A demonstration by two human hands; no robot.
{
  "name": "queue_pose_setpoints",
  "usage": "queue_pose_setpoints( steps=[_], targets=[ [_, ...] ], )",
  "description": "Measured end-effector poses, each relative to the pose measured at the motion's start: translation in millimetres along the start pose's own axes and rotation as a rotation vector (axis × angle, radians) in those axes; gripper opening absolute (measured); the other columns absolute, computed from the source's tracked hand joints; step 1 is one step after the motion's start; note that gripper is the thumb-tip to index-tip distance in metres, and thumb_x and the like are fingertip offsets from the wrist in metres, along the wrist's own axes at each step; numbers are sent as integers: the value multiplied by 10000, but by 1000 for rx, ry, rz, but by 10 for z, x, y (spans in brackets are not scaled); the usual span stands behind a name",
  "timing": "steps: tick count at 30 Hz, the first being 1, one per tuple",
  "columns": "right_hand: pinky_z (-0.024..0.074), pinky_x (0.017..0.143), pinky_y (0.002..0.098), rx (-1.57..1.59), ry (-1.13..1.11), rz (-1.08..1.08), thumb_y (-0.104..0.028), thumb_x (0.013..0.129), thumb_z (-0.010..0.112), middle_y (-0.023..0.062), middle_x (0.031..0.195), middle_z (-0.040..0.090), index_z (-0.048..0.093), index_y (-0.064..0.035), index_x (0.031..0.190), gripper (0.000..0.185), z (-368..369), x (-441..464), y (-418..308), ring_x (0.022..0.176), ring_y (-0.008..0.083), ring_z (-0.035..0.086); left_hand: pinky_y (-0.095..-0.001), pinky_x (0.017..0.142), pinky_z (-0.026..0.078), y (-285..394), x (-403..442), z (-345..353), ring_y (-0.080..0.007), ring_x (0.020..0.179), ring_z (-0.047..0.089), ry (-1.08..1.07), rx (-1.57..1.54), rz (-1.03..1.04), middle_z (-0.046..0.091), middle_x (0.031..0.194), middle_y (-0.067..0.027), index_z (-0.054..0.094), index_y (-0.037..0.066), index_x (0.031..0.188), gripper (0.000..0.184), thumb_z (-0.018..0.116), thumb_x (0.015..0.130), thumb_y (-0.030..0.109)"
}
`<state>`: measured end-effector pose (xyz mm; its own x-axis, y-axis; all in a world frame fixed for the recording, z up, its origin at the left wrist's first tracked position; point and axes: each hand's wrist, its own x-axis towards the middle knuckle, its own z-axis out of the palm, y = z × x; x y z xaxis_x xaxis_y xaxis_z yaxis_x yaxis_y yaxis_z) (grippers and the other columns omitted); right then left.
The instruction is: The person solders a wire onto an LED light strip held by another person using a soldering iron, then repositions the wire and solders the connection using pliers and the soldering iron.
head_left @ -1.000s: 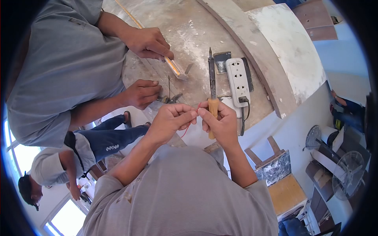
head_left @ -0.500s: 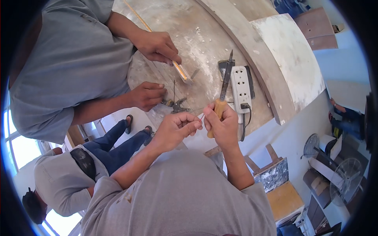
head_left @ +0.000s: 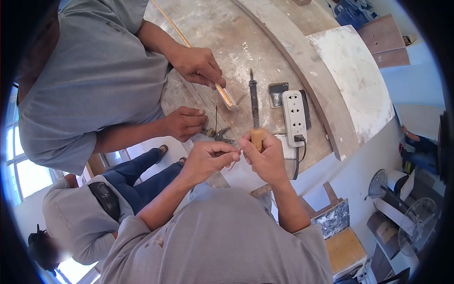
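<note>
Looks like matt, creased cloth on the grey shirt (head_left: 213, 227) at bottom centre. Reads as smooth white plastic on the power strip (head_left: 294, 124) right of centre. Appears to be matt wood on the handle (head_left: 256, 138) of the soldering iron (head_left: 255, 113), dull metal on its shaft (head_left: 254, 97). Looks rough and dust-smeared across the table top (head_left: 265, 57) at upper centre. Resembles smooth plastic on the red wire (head_left: 230, 167).

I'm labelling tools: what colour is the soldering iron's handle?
Yellowish tan; the handle shows best in the head view.
</note>
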<state>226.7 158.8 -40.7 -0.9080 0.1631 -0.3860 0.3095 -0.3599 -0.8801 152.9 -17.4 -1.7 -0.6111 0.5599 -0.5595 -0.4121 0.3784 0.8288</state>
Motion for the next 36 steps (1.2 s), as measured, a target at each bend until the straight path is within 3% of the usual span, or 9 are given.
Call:
queue_pose_setpoints(
  steps=[3,6,9,18,36],
  targets=[
    [480,623,257,30,12,10,-127,940,740,53,846,678,664,3,1091,213,39,9,70,691,116,610,-209,606,451,-46,31,29,-56,695,594,42,-56,-35,702,831,-31,736,-44,979,184,715,958,138],
    [509,716,333,-484,217,-365,-86,936,705,147,970,679,640,25,1208,300,-47,-51,147,805,250,656,-210,585,457,-204,144,-35,-63,679,606,161,-163,-48,705,831,-42,724,-42,967,177,711,957,135],
    [506,784,392,-527,188,-371,-54,930,675,206,1017,648,607,37,1290,377,-204,-229,281,894,357,639,-212,575,460,-202,241,-129,-73,670,611,218,-203,-84,709,835,-57,708,-23,939,159,716,951,136],
    [503,712,399,-626,155,-453,-36,921,676,199,925,625,620,49,1267,361,-250,-303,377,792,361,625,-218,603,459,-87,329,-113,-78,665,600,162,-214,-77,696,814,-50,705,-32,932,173,720,947,139],
    [498,700,414,-632,127,-404,-37,922,670,206,918,614,621,49,1260,352,-189,-262,311,793,385,621,-210,604,477,-127,360,-138,-69,657,601,186,-266,-70,697,804,-48,715,-60,949,192,727,944,131]
  ],
)
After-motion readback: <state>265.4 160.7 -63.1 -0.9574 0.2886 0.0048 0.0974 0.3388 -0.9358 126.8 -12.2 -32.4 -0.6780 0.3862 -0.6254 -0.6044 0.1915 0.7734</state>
